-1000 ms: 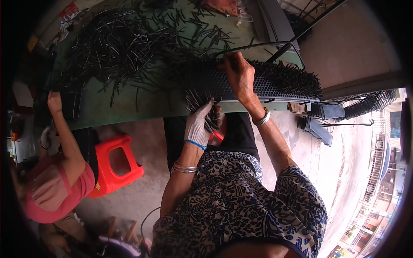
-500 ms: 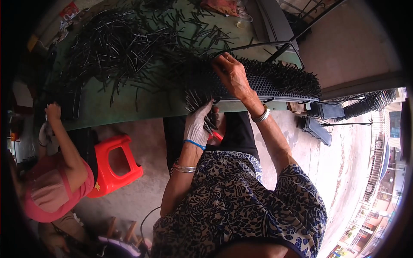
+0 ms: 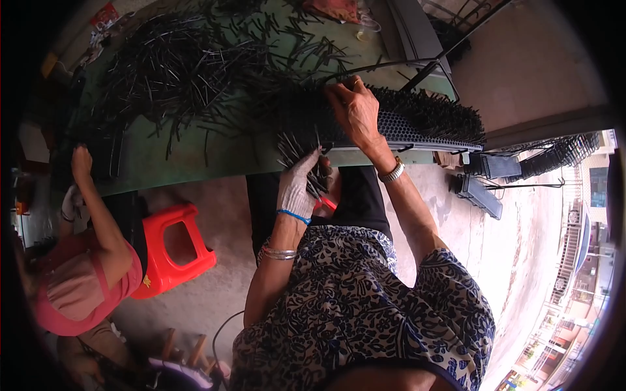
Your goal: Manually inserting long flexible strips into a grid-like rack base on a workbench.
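My left hand (image 3: 298, 187), in a white knit glove, is closed round a bundle of thin black strips (image 3: 291, 152) at the table's near edge. Just above and to the right, my bare right hand (image 3: 355, 112) has its fingers bent together over a long black perforated panel (image 3: 407, 131). Whether a strip sits between those fingertips is hidden. Black strips stand up densely along the panel's far side, while rows of holes show along its near side. A large heap of loose black strips (image 3: 176, 72) lies on the green table (image 3: 228, 153) to the left.
At the left, a co-worker in a pink top (image 3: 85, 280) works at the same table. A red plastic stool (image 3: 176, 251) stands between us. Beyond the panel runs a dark metal bar (image 3: 433, 65). Dark finished-looking panels (image 3: 482, 195) lie off the table's right end.
My right hand has shifted slightly right and its fingers have bent more over the panel. The left hand keeps its bundle nearly in place. The co-worker's raised hand has moved slightly.
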The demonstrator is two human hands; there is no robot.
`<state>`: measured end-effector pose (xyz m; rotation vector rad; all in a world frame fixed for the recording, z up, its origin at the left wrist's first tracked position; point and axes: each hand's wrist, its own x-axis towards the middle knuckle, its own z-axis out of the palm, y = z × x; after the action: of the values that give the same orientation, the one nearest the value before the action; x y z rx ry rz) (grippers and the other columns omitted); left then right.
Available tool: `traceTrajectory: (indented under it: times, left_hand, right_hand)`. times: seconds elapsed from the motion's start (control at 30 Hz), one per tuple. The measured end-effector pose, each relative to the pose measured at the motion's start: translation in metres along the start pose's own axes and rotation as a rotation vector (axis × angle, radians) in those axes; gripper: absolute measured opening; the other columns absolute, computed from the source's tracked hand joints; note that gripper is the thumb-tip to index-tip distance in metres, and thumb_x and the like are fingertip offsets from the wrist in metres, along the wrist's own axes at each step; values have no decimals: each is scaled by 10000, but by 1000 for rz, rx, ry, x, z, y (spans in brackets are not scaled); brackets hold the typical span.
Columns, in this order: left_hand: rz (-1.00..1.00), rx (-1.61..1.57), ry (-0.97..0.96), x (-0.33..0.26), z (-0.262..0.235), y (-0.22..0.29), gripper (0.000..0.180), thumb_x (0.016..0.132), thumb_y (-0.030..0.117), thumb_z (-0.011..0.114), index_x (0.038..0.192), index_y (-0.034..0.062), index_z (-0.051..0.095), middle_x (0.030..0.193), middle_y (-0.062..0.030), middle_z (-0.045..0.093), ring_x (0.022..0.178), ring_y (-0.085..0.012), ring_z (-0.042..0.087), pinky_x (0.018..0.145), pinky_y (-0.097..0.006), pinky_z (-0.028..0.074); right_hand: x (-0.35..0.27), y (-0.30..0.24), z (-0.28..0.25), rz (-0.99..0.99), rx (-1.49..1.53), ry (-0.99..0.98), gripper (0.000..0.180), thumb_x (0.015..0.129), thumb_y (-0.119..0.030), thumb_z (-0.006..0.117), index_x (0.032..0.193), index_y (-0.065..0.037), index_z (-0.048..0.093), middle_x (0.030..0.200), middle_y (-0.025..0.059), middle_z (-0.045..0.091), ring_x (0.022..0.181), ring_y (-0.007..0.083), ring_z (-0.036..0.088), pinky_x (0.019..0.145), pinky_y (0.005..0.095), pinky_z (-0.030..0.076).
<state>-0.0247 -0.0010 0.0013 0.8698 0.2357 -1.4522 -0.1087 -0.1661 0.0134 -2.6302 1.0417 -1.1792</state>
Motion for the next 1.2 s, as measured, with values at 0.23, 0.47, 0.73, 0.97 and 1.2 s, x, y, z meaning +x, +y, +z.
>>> traceTrajectory:
  times: [0.23, 0.47, 0.73, 0.97, 1.2]
  left_hand:
    - [25, 108, -21, 6, -8, -2, 154, 903, 201, 664, 987, 76, 694, 766, -48, 665, 622, -167, 633, 533, -301, 533]
    - [43, 196, -51, 1, 0, 2, 151, 896, 209, 672, 984, 87, 696, 770, -48, 676, 614, -149, 636, 515, -260, 517]
    - [-20, -7, -2, -2, 11, -1, 127, 912, 167, 633, 963, 52, 652, 753, -88, 674, 531, -191, 613, 458, -287, 492]
    - [39, 162, -32, 9, -3, -5, 164, 899, 182, 656, 1004, 57, 669, 736, -80, 680, 553, -149, 618, 459, -263, 480]
    - [75, 202, 16, 1, 3, 0, 198, 875, 203, 684, 1013, 61, 688, 775, -63, 700, 578, -129, 630, 460, -232, 455]
  right_hand:
    - [-2, -12, -13, 37, -48, -106, 248, 850, -223, 694, 1073, -114, 701, 861, 101, 610, 769, 249, 621, 672, 340, 503]
    - [-8, -17, -46, 459, 774, -725, 199, 887, -121, 641, 1037, 10, 639, 830, 68, 668, 711, 101, 592, 646, 259, 488]
    - [3, -4, -35, 147, 303, 27, 77, 895, -51, 609, 944, -13, 562, 773, 119, 637, 641, 172, 604, 580, 299, 473]
    - [1, 5, -8, 142, 228, 55, 98, 878, -53, 630, 959, -35, 576, 828, 138, 629, 662, 261, 623, 600, 335, 484]
    - [0, -1, -5, 46, -16, -74, 152, 839, -149, 676, 979, -89, 683, 860, 116, 618, 798, 307, 630, 650, 389, 509]
